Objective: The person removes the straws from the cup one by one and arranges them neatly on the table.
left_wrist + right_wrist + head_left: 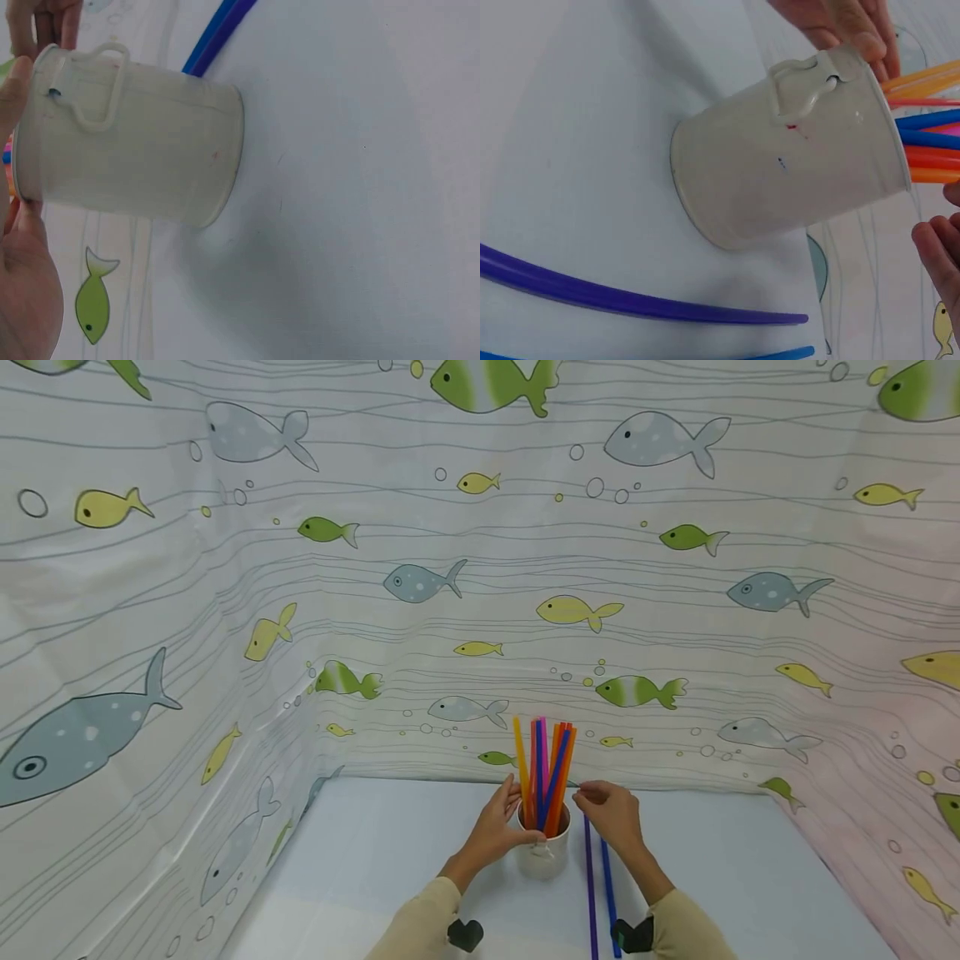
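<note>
A small white metal bucket [543, 858] with a loop handle stands on the table, holding several yellow, red, pink, blue and orange straws [557, 768] upright. My left hand [491, 822] grips its rim from the left, thumb over the front near the handle and fingers behind. To the right of the straws is my right hand [613, 817], its fingers loosely bent with nothing between them. In the right wrist view its fingertips [928, 238] sit just beside the orange straw. A purple straw [590, 885] and a blue straw [608, 889] lie on the table below that hand.
The white table [360, 860] ends at a fish-print curtain [480, 618], which hangs behind it and along both sides. Beige sleeves [423, 918] cover the forearms. Dark heart-shaped patches [466, 935] show by the wrists.
</note>
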Action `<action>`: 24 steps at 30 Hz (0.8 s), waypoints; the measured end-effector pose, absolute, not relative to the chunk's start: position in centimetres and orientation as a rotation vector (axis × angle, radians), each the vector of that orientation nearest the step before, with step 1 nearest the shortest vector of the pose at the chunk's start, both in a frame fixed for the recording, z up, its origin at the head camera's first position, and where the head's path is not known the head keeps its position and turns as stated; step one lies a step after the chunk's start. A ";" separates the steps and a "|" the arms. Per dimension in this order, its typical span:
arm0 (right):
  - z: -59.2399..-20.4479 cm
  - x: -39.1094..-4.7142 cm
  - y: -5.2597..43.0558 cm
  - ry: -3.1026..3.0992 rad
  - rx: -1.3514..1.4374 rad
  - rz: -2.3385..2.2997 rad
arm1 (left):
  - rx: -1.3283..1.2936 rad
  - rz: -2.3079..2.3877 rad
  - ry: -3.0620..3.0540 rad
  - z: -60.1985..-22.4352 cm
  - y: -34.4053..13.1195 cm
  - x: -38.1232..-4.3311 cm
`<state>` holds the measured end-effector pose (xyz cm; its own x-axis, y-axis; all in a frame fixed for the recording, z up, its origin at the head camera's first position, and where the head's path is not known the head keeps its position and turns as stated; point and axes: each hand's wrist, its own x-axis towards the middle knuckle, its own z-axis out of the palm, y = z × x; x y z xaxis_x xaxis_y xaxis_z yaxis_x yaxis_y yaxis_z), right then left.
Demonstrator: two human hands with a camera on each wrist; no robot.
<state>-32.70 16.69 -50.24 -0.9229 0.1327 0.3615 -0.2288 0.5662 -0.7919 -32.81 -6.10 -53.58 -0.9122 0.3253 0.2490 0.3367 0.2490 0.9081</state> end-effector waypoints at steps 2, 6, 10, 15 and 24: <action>-50.0 -32.9 16.4 -2.411 0.085 1.312 | -0.650 -1.818 -2.473 -53.7 -6.1 -32.8; -49.7 -33.2 15.7 -2.408 0.089 1.336 | -0.646 -1.816 -2.468 -53.8 -6.0 -32.8; -49.6 -33.5 15.3 -2.419 0.076 1.351 | -0.650 -1.810 -2.468 -53.9 -6.0 -32.9; -49.7 -33.6 15.1 -2.443 0.039 1.364 | -0.658 -1.806 -2.469 -54.1 -5.9 -33.0; -50.0 -33.9 14.8 -2.432 0.035 1.386 | -0.671 -1.816 -2.453 -53.9 -6.1 -33.0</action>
